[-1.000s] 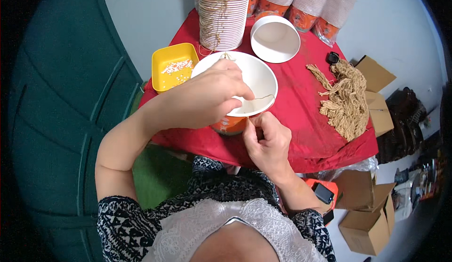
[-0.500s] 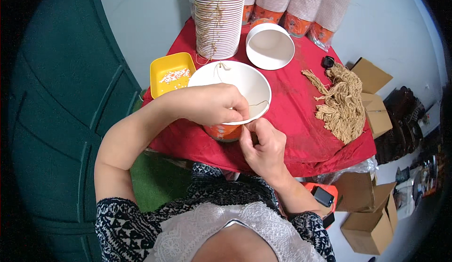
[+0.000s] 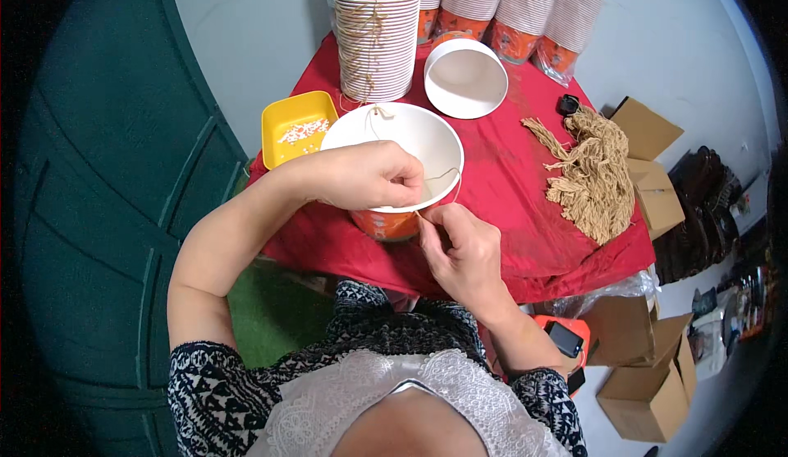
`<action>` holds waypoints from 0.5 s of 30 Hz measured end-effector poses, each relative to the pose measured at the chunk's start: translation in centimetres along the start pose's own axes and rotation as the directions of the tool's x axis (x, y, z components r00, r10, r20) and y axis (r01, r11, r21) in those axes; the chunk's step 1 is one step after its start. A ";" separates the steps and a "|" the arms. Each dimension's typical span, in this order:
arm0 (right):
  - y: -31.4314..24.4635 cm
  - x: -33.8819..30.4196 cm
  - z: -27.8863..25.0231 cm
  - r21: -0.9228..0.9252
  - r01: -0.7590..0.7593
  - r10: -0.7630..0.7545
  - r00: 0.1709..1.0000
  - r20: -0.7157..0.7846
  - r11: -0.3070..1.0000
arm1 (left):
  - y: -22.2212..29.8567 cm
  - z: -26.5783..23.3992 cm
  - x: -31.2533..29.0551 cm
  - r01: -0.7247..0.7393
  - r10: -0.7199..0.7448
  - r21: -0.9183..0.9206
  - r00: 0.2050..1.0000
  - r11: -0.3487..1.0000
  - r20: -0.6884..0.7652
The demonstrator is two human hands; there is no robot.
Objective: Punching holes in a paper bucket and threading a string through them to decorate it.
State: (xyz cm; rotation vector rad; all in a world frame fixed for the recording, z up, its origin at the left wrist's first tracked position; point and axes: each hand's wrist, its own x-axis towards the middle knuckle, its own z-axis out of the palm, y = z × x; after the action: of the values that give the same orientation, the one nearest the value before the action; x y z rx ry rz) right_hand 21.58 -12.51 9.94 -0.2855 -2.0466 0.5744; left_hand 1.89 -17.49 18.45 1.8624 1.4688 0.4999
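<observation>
A white-lined paper bucket with an orange printed outside stands upright at the near edge of the table. A thin tan cord is knotted at its far rim, shows inside it, and loops over the right rim. My left hand reaches over the rim, its fingers closed in a pinch against the inner near wall; what they hold is hidden, though the cord runs close beside them. Outside the near rim, my right hand pinches the cord between thumb and forefinger.
Behind the bucket rises a stack of nested buckets; another bucket lies tipped beside it. A yellow tray of small white and orange pieces is at left. Tan cords are heaped at right on the red cloth. Cardboard boxes sit beyond.
The bucket and my left hand have shifted slightly left and up in view. My right hand has drawn a little away from the rim, and more cord shows looping outside the right rim.
</observation>
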 end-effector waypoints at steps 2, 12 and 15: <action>-0.1 0.0 0.2 0.000 -0.006 0.006 1.000 -0.014 1.000 | -0.1 -0.2 0.1 0.033 -0.033 -0.015 0.999 0.999 0.000; 0.0 0.0 1.5 -0.051 0.035 -0.040 0.994 -0.097 0.998 | -0.6 -0.9 0.4 0.029 -0.028 -0.019 0.996 0.999 0.087; 0.2 -0.1 1.9 -0.075 0.047 -0.055 0.992 -0.112 0.996 | -0.9 -0.9 0.6 0.009 -0.011 0.031 0.997 0.999 0.082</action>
State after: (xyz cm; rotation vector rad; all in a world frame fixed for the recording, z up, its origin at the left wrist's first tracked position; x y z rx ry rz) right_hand 20.02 -12.89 8.96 -0.3011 -1.9615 0.4431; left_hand 0.85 -16.57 18.33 1.8761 1.4383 0.3932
